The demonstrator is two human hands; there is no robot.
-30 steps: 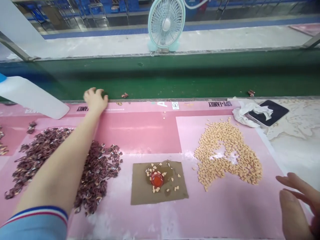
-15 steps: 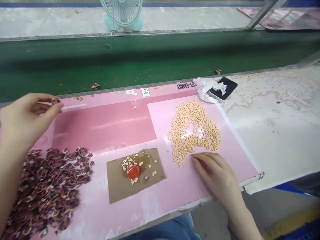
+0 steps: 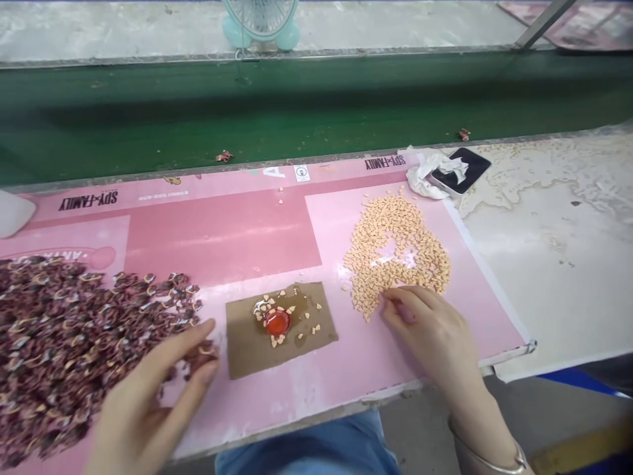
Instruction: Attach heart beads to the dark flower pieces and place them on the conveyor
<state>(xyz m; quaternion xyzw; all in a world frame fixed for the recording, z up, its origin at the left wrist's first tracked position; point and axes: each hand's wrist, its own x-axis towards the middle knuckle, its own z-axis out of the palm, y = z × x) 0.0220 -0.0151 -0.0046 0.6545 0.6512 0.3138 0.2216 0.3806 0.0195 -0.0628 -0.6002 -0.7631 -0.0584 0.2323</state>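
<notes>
My left hand (image 3: pixel 158 389) is at the right edge of a pile of small dark-red, crinkled pieces (image 3: pixel 74 349) with pale curved bits. Its thumb and forefinger close around one dark-red piece (image 3: pixel 200 355). My right hand (image 3: pixel 430 330) pinches at the lower edge of a spread of small beige, heart-like bits (image 3: pixel 366 264); whatever lies between those fingertips is hidden. Between both hands lies a brown cardboard piece (image 3: pixel 247 359). On it are a round red cap-like dish (image 3: pixel 277 322), a puddle of clear, shiny liquid and several beige bits.
Pink printed sheet (image 3: pixel 222 231) covers the table. A black-topped tray (image 3: pixel 469 168) with crumpled white tissue (image 3: pixel 425 178) stands at back right. Beyond runs a green belt (image 3: pixel 297 125) bearing two dark-red pieces. A turquoise fan (image 3: pixel 262 26) stands behind it; a white object (image 3: pixel 14 212) is far left.
My left hand has come down and right from the table's far left edge to the dark-red pile. My right hand stays pinched by the beige bits. The view has shifted; pieces on the belt moved right.
</notes>
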